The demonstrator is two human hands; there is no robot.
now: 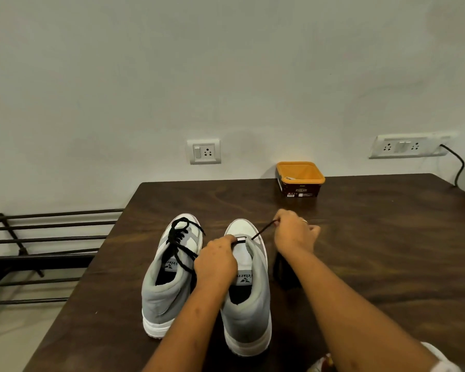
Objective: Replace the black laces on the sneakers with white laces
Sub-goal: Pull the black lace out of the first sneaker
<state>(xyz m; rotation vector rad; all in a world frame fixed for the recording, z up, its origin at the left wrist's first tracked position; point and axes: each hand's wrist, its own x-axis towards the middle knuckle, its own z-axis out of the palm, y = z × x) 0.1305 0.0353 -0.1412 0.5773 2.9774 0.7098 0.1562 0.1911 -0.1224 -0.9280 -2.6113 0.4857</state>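
Item: black lace (262, 230), in R sneaker (249, 312), lowest eyelets only. R hand (293, 234) is pinching the free end, fingertips clamped on it. Lace is running straight from eyelet, toe-ward and rightward. L hand (216, 260) is gripping eyelet edge, fingers curled, prob. bracing. Bare table (373, 251) is lying to the right; orange tub (301, 175) well beyond.
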